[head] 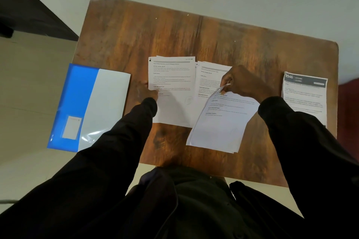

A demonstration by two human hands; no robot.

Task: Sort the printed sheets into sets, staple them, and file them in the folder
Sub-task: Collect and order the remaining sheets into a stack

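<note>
While your right hand (242, 81) pinches the top corner of a thin white printed sheaf (221, 122) between thumb and fingers, that corner curls up off the brown wooden table (174, 31) and the lower end rests on the wood, which looks like lifting one set clear of the white pile of printed sheets (209, 75) just under your knuckles. Your hands are apart: your left hand (150, 93) sits at the left edge of a second white printed pile (172, 75), probably to keep it from sliding, but it is too blurred to tell whether the fingers grip or merely press. The piles lie side by side, likely so their headings can be compared. A third paper stack with a dark header band (305, 99) lies well to your right, and the glossy blue-and-white plastic folder (87, 106) lies flat beyond your left hand, overhanging the table edge; no stapler shows
</note>
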